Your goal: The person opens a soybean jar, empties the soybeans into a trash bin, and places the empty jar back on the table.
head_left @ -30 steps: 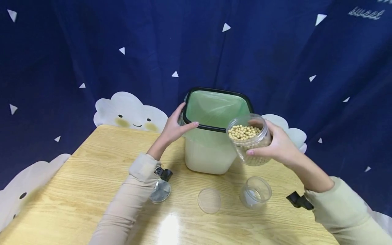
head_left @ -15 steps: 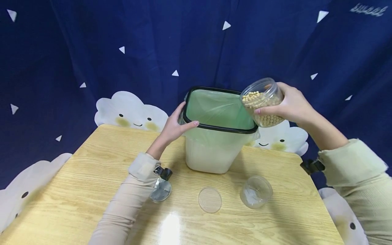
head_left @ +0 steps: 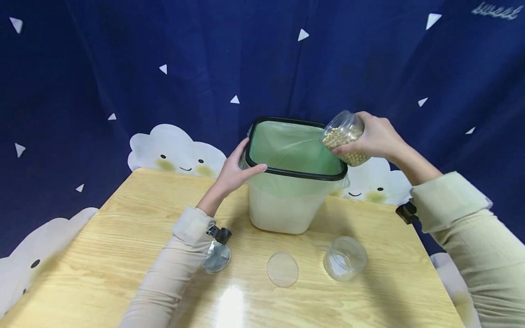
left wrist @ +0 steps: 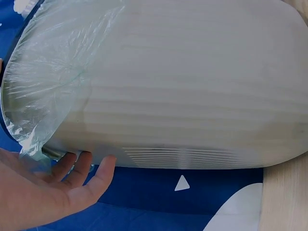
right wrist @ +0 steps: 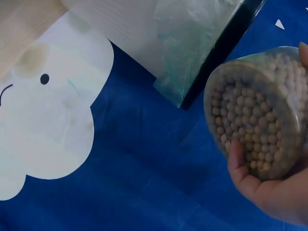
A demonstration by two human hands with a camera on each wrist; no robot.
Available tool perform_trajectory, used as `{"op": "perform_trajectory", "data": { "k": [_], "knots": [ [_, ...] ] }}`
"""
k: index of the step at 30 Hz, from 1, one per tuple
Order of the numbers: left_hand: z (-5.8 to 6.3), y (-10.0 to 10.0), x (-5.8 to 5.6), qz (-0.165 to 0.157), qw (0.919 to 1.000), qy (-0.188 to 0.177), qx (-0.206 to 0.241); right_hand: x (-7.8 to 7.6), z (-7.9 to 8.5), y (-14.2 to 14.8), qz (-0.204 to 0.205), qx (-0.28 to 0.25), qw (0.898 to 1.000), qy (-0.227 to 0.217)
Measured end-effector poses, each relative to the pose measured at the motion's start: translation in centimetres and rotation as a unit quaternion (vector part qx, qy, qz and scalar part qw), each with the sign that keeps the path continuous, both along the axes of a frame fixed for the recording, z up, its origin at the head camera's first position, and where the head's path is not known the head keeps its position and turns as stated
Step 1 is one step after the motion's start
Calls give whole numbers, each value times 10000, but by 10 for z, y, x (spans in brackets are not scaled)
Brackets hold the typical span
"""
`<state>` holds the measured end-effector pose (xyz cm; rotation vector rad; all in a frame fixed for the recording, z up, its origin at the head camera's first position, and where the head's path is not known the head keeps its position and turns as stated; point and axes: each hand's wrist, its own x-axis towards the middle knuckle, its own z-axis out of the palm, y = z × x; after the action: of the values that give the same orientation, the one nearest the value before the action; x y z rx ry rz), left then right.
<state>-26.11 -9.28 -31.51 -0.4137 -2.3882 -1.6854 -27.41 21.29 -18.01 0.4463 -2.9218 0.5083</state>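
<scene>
A whitish trash can with a black rim and a green plastic liner stands at the table's back edge. My left hand holds its left front corner, thumb over the front rim and fingers along the side; in the left wrist view several fingertips curl against the wall. Above the can's right rim, my right hand grips a clear plastic jar partly filled with yellow soybeans. Its mouth tilts left toward the can's opening. In the right wrist view the packed beans show through the jar's base.
On the wooden table lie a clear round disc, a second clear jar and a silver foil disc beside the left sleeve. A blue curtain with white clouds hangs behind.
The right hand has lifted the jar from in front of the can to above its right rim. Over the last half second the jar shifts left and tips further. The left hand stays put.
</scene>
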Motion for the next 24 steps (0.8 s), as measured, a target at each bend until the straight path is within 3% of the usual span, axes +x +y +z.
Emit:
{"op": "perform_trajectory", "data": {
  "k": [6, 13, 24],
  "knots": [
    [0, 0, -1, 10, 10000, 46, -42, -6, 2, -4, 226, 588, 9974, 344],
    [2, 0, -2, -25, 10000, 31, -68, -10, 10, -12, 216, 1219, 9912, 468],
    [0, 0, -2, 6, 9999, -36, -142, -17, 13, -17, 237, 1756, 9813, 758]
  ]
}}
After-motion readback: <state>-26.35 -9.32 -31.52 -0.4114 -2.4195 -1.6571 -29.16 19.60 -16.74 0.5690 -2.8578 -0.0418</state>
